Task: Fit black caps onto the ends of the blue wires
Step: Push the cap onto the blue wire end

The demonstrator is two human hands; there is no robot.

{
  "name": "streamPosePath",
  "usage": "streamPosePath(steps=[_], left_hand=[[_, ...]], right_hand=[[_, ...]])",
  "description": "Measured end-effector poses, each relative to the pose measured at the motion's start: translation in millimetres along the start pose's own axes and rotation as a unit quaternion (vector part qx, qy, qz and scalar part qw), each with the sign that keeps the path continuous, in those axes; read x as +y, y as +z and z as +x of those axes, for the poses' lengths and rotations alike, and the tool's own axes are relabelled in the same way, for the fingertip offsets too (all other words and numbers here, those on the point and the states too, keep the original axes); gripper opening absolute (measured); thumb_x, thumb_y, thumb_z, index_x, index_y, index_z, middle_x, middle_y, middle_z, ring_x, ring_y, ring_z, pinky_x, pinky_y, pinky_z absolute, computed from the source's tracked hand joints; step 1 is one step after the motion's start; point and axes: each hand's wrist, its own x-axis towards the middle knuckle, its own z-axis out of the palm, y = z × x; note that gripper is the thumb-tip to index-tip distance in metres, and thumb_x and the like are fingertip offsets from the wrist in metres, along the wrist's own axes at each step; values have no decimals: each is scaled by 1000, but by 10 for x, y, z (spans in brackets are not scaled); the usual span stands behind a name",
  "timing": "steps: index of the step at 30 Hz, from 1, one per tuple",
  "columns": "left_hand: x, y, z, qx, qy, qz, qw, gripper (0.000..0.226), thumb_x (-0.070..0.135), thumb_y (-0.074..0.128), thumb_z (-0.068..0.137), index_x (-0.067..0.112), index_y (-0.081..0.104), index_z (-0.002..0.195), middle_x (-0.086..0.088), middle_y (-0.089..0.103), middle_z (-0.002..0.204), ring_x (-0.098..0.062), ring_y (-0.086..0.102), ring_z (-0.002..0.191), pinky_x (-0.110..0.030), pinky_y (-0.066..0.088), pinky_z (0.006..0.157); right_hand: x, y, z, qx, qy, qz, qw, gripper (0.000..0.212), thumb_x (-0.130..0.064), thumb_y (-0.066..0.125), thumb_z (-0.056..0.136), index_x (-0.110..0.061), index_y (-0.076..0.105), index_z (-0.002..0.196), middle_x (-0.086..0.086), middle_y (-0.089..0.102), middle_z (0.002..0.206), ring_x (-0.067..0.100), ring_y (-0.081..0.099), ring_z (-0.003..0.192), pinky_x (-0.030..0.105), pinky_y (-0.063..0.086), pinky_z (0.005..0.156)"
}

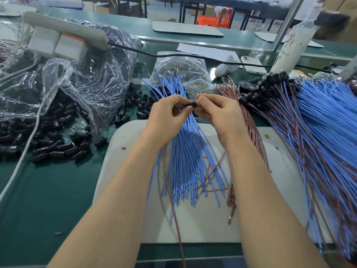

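Mid-task: left grip (170, 111) and right grip (216, 111) pinch one black cap (193, 105) at frame centre over uncapped blue wires (185, 151); capped bundle (270, 88) upper right, loose caps (58, 147) left, many wires left to do

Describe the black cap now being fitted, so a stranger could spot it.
Find the white rectangular board on the green bench, crossed by thin blue wires. Above its far edge the left hand and right hand meet. The small black plastic cap is pinched between them; all other loose black caps lie on the bench.
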Motion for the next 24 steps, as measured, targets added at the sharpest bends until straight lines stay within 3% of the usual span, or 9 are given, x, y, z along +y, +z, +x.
streamPosePath(steps=[7, 10, 13, 14, 16, 18, 20, 22, 24], left_hand=[[-14, -3, 2, 8, 5, 23, 1000, 10, 12, 63, 88, 11, 70, 96, 1, 68, 80, -3, 54, 65, -6, 39, 63], [84, -30, 19, 32, 0, -7, 999, 9, 14, 64, 88, 13, 69, 96, 2, 70, 83, -13, 62, 76, -14, 46, 71], [352, -108, 124, 84, 1, -50, 995, 7, 17, 64, 89, 18, 68, 95, 9, 69, 83, -7, 66, 79, -23, 52, 78], [474, -152, 188, 105, 6, -66, 992, 6, 18, 64, 89, 18, 67, 94, 12, 68, 81, -2, 65, 76, -19, 51, 76], [750, -242, 345, 143, 15, -120, 982, 7, 20, 64, 89, 15, 68, 93, 11, 69, 79, 5, 62, 69, -11, 48, 69], [1033, -276, 497, 165, 16, -210, 964, 5, 19, 62, 91, 15, 65, 89, 7, 70, 79, 4, 60, 65, -11, 46, 66], [1306, -205, 605, 184, 18, -322, 929, 9, 16, 61, 92, 15, 62, 82, 3, 68, 74, -3, 56, 60, -17, 47, 65], [1540, -2, 692, 199, 19, -416, 887, 12, 10, 60, 92, 9, 60, 80, 2, 65, 63, -6, 53, 54, -20, 48, 59], [1706, 295, 785, 190, 14, -443, 876, 8, 8, 61, 91, 7, 59, 83, 4, 62, 56, -7, 55, 50, -21, 49, 56]], right_hand=[[51, 64, 3, 2, 62, 69, 996, 13, -5, 61, 90, -9, 64, 79, -4, 68, 63, 5, 66, 62, 14, 52, 63], [-29, 148, -8, 18, 52, 111, 992, 9, -13, 58, 94, -14, 65, 88, -3, 69, 73, 8, 66, 69, 21, 54, 68], [-174, 253, -100, -86, 98, 164, 978, 30, -32, 45, 100, -17, 58, 122, 5, 69, 95, 19, 65, 89, 34, 53, 87], [-251, 261, -151, -130, 118, 182, 968, 36, -35, 39, 101, -14, 53, 128, 10, 68, 92, 22, 65, 86, 36, 54, 86], [-455, 185, -250, -186, 131, 207, 952, 34, -30, 34, 103, -9, 56, 117, 8, 63, 69, 21, 64, 65, 31, 56, 67], [-689, -42, -333, -190, 102, 171, 961, 28, -20, 35, 103, -8, 59, 106, -1, 48, 54, 14, 52, 48, 20, 46, 47], [-936, -363, -429, -167, 46, 94, 980, 23, -14, 36, 103, -11, 58, 105, -5, 42, 52, 8, 40, 40, 15, 32, 37], [-1164, -721, -547, -103, -2, -24, 994, 18, -14, 41, 101, -19, 58, 101, -7, 48, 50, 4, 35, 35, 13, 26, 34], [-1280, -1045, -613, 5, -33, -178, 984, 12, -19, 46, 99, -24, 55, 93, -5, 58, 51, 2, 38, 33, 12, 28, 35]])
